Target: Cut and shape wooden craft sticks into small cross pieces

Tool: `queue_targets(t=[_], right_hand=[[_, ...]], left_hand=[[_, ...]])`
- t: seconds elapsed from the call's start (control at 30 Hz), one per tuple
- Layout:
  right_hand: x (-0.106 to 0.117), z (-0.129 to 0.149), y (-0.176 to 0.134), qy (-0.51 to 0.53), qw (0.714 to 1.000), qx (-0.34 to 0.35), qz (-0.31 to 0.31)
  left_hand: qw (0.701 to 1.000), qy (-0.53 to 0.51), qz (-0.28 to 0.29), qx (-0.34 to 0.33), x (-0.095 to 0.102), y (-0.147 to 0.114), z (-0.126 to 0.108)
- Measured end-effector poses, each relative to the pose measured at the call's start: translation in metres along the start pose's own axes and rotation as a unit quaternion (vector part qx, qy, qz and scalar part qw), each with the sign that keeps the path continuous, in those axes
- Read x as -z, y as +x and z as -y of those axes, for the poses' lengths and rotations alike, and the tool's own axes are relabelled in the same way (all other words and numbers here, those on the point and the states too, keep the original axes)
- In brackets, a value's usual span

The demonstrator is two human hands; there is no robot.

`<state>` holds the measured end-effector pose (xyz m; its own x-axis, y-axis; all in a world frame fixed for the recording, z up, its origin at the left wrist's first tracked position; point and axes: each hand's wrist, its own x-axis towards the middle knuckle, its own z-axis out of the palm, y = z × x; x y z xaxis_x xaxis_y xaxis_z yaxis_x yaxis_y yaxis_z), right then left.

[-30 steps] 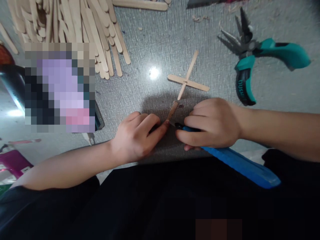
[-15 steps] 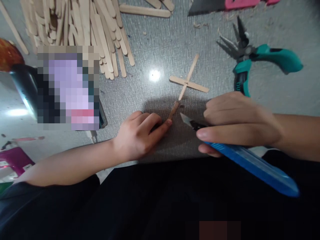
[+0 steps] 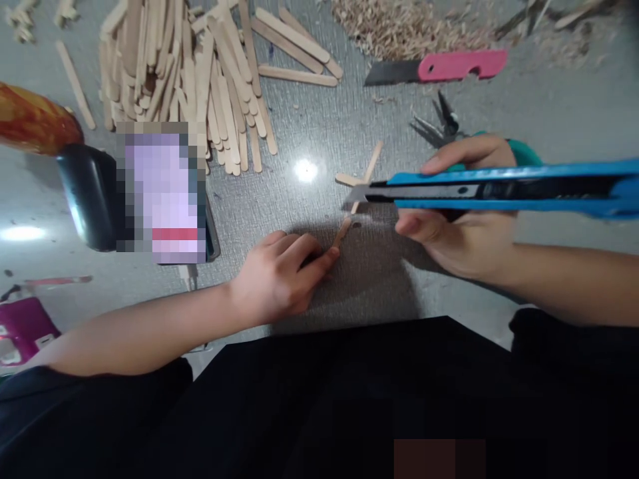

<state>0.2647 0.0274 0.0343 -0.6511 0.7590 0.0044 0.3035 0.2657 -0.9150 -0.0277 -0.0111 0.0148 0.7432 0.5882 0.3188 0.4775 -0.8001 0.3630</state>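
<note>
My left hand (image 3: 279,276) rests on the table, its fingers closed on a short piece of craft stick (image 3: 343,233) that sticks out past the index fingertip. My right hand (image 3: 464,233) holds a blue box cutter (image 3: 519,189), blade out and pointing left. The blade (image 3: 357,193) is in front of a small cross of craft sticks (image 3: 373,161) and hides part of it. Behind my right hand lie pliers (image 3: 446,123) with teal handles, partly covered by the fingers. Whether the blade touches the wood I cannot tell.
A heap of craft sticks (image 3: 219,86) lies at the back left. Near the wood shavings (image 3: 399,30) is a pink-handled knife (image 3: 462,66). On the left are a blurred-out phone (image 3: 212,226), a dark rounded object (image 3: 90,199), an orange object (image 3: 34,123) and a purple item (image 3: 27,329).
My right hand has turned the box cutter from slanting down toward me to nearly level, and moved its blade up over the cross. The view has shifted, showing more table at the back.
</note>
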Motion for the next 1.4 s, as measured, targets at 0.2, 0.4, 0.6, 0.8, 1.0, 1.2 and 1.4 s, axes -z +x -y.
queue_targets(t=[0.2, 0.4, 0.6, 0.8, 1.0, 1.2, 1.4], right_hand=[[-0.003, -0.01, 0.003, 0.081, 0.996, 0.036, 0.029], [0.011, -0.017, -0.015, 0.222, 0.97, 0.015, 0.094], [-0.009, -0.018, -0.015, 0.315, 0.947, 0.057, -0.031], [-0.012, -0.022, -0.017, 0.2, 0.98, -0.014, -0.006], [-0.01, -0.02, -0.02, 0.159, 0.986, -0.041, 0.005], [-0.009, -0.016, -0.021, 0.168, 0.983, -0.071, 0.008], [-0.007, -0.015, -0.022, 0.172, 0.98, -0.103, 0.013]], left_hand=[[1.0, -0.004, 0.001, -0.002, -0.001, -0.001, 0.001], [1.0, 0.005, -0.004, -0.002, -0.002, 0.0, -0.001], [1.0, -0.004, -0.014, -0.004, -0.003, 0.0, 0.0], [1.0, 0.002, 0.0, -0.005, -0.004, -0.001, 0.0], [1.0, 0.003, -0.001, -0.004, -0.004, -0.002, 0.0], [1.0, 0.004, 0.002, -0.006, -0.004, -0.003, 0.0], [1.0, 0.002, 0.001, -0.007, -0.004, -0.003, 0.0]])
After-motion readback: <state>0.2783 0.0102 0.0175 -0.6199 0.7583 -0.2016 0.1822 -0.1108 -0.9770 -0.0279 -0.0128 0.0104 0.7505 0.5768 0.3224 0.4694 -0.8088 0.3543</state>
